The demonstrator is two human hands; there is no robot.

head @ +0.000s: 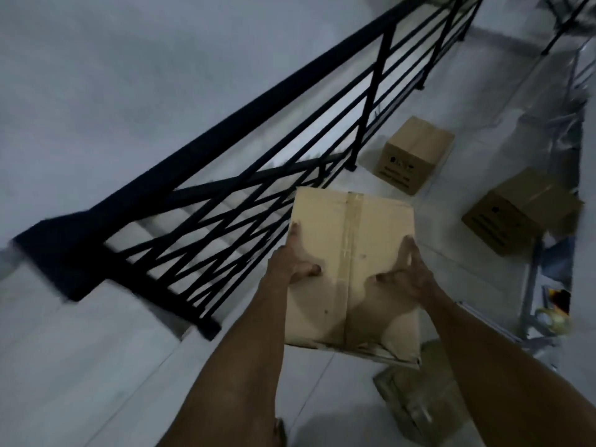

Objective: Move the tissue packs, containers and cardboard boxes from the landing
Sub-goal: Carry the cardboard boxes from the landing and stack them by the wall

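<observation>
Box (351, 240) held up off the floor (322, 398), taped seam on top. L hand (298, 259) on its left edge, R hand (404, 275) on its right, fingers clamped down the sides, thumbs on top. Railing (225, 162) close along the left, stairs (206, 240) behind the bars. Ahead on the landing: box 2 (414, 154) by a railing post, box 3 (519, 211) further right, the two apart. Blurry flat item (416, 404) on the floor below Box, can't ID. Rack (532, 285) w/ tape roll (551, 321) at right.
</observation>
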